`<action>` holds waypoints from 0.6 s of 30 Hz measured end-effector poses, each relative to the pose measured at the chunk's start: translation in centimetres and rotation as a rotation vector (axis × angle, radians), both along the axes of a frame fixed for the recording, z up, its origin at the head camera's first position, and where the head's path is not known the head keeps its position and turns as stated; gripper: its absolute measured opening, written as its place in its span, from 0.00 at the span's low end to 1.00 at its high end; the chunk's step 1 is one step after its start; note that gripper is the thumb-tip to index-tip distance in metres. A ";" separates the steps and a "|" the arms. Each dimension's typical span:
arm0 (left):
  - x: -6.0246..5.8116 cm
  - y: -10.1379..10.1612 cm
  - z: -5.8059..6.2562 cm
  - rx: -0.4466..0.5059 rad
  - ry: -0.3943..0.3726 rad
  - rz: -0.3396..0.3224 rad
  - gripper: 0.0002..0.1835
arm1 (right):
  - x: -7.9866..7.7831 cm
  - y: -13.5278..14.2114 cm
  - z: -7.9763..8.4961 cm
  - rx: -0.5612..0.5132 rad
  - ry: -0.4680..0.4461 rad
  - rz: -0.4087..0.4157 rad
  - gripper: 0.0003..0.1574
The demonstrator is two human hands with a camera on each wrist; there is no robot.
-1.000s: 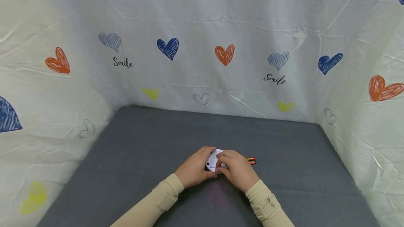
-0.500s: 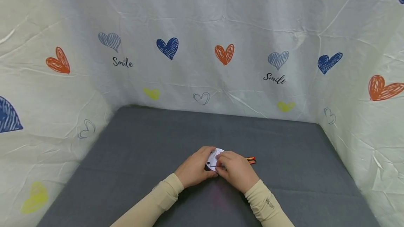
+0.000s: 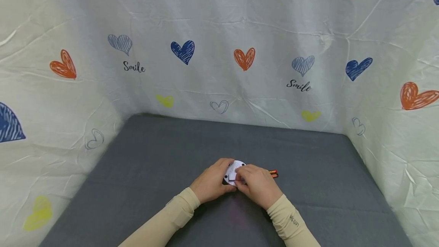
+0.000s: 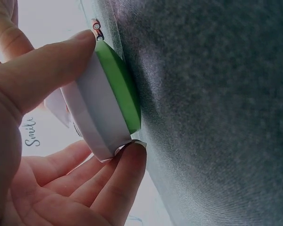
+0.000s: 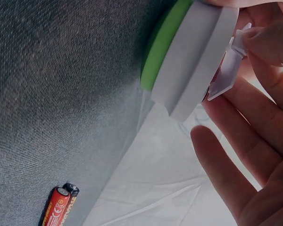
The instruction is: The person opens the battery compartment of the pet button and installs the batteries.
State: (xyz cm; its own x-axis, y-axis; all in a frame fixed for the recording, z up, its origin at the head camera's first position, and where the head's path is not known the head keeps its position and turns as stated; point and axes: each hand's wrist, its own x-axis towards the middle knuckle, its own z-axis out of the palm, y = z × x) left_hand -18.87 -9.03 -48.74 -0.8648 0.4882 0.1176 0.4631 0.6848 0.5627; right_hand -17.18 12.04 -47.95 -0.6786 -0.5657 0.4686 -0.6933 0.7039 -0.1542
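Observation:
A round white device (image 3: 236, 164) with small holes and black dots on its upturned back stands between both hands. Its underside is green, as both wrist views show. My left hand (image 3: 212, 179) grips its rim, thumb (image 4: 61, 66) on the near side and fingers on the far side. With thumb and finger, my right hand (image 3: 255, 183) pinches a small white battery cover (image 5: 228, 75) by its tab. The cover is tilted up from the back of the device, a dark gap showing under it. The compartment inside is mostly hidden.
Two red-and-black batteries (image 3: 273, 173) lie side by side on the grey cloth surface (image 3: 171, 144), just beyond my right hand. A white curtain (image 3: 205, 83) printed with hearts hangs around the back and sides.
The battery cover has come up at an angle from the device's back under my right fingers. Both hands keep nearly the same place; the batteries have not moved.

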 end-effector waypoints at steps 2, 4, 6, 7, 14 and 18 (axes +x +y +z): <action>0.0 0.1 0.0 0.000 -0.007 0.003 0.43 | -0.1 0.2 0.0 -0.002 -0.006 -0.005 0.11; -0.1 0.1 -0.1 -0.004 -0.009 0.003 0.44 | -0.1 0.4 0.0 -0.005 -0.016 -0.008 0.12; -0.1 0.1 -0.2 -0.006 -0.012 0.003 0.44 | -0.2 0.7 0.1 -0.010 -0.024 -0.022 0.12; -0.2 0.1 -0.2 -0.009 -0.013 0.006 0.44 | -0.3 0.9 0.1 -0.013 -0.026 -0.031 0.12; -0.3 0.3 -0.1 -0.022 -0.025 0.028 0.46 | -0.8 3.3 0.5 -0.044 -0.036 -0.150 0.12; -0.3 0.3 -0.1 -0.019 -0.029 0.034 0.46 | -0.8 5.7 0.4 -0.048 -0.065 -0.242 0.12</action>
